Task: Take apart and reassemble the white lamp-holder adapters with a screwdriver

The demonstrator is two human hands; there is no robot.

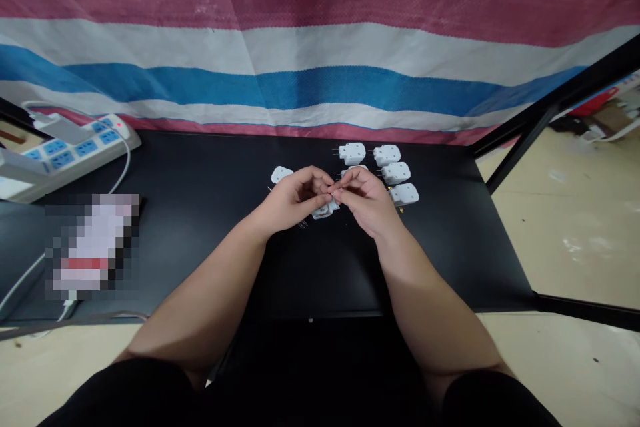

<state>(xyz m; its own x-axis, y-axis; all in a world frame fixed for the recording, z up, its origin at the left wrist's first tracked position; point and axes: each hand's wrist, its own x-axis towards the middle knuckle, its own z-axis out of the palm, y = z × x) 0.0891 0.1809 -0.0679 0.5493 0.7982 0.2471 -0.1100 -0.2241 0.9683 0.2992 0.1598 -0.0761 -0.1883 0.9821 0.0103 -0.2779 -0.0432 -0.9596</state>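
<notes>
My left hand point(300, 199) and my right hand point(364, 199) meet fingertip to fingertip over the black table point(320, 267). Both pinch at something too small to make out. Just below the fingertips lies a white plastic part point(324, 211), partly covered by my hands. Beyond my left hand is another white piece point(281, 175). Several white plug-like housings with thin pins stand around my right hand, among them one at the back point(353, 153), one behind the right wrist point(396, 173) and one nearest it point(405, 194). Another is half hidden by my right fingers.
A white power strip point(85, 150) with blue sockets and plugged-in adapters lies at the left. In front of it is a blurred-out phone point(95, 243) with a white cable. A striped sheet point(320, 87) hangs behind the table; a black metal frame point(560, 100) stands at the right.
</notes>
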